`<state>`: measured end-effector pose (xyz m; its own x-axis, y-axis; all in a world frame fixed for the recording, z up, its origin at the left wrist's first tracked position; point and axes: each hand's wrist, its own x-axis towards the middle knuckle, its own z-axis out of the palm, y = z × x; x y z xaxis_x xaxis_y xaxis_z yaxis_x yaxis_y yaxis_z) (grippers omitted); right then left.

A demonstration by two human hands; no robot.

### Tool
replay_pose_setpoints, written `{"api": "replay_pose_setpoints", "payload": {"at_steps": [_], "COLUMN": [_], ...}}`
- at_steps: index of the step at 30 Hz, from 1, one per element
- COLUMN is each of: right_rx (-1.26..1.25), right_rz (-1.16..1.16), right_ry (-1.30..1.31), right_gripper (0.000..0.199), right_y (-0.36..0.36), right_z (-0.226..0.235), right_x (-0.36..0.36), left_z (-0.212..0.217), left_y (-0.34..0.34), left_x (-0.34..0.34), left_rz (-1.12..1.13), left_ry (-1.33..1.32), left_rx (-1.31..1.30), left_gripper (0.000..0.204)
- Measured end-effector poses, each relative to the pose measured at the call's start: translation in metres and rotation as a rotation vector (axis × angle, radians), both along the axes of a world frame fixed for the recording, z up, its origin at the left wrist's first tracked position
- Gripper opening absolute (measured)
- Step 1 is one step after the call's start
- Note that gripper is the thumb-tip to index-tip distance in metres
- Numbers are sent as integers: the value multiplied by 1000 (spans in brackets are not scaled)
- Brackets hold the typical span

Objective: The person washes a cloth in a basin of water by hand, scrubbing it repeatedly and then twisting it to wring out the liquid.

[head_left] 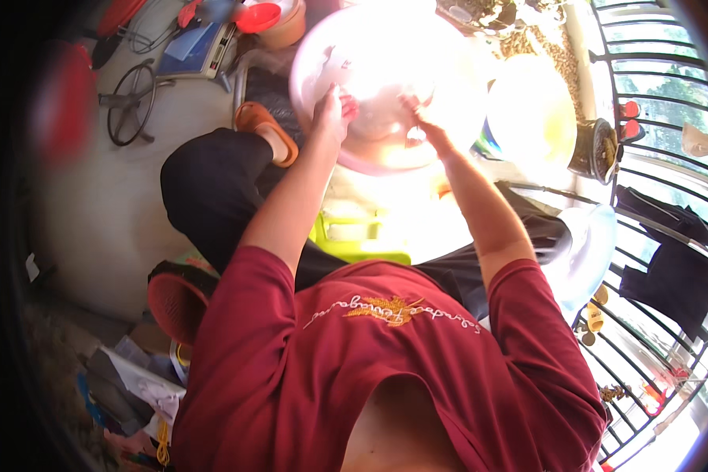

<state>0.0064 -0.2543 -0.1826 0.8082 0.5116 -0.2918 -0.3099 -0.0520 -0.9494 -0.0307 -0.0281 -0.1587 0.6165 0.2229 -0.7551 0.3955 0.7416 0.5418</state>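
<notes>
A large pale pink basin (315,67) sits on the floor in front of me, washed out by bright sunlight. My left hand (334,110) rests inside it near the left rim, fingers curled; what it touches is lost in the glare. My right hand (418,114) reaches into the basin's middle, fingers bent over something pale I cannot make out. Both forearms stretch forward from my dark red shirt. My foot in an orange sandal (266,130) stands just left of the basin.
A second white basin (531,110) stands to the right, beside a dark pot (594,149). Black balcony railing (653,228) with hanging dark cloth runs along the right. A green stool (358,240) is under me. A scale, red bowl and fan frame (130,98) lie at left.
</notes>
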Motion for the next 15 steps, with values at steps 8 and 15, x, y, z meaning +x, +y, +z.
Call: {"api": "replay_pose_setpoints", "payload": {"at_steps": [8, 15], "right_rx": [-581, -260], "right_rz": [-31, -5], "right_ry": [-89, -84], "right_gripper": [52, 52], "right_y": [38, 58], "right_z": [-27, 124], "right_x": [42, 6], "left_z": [-9, 5], "left_y": [-26, -35], "left_x": [18, 59], "left_rz": [2, 60], "left_ry": [49, -185], "left_rx": [-10, -342], "left_gripper": [25, 56]}}
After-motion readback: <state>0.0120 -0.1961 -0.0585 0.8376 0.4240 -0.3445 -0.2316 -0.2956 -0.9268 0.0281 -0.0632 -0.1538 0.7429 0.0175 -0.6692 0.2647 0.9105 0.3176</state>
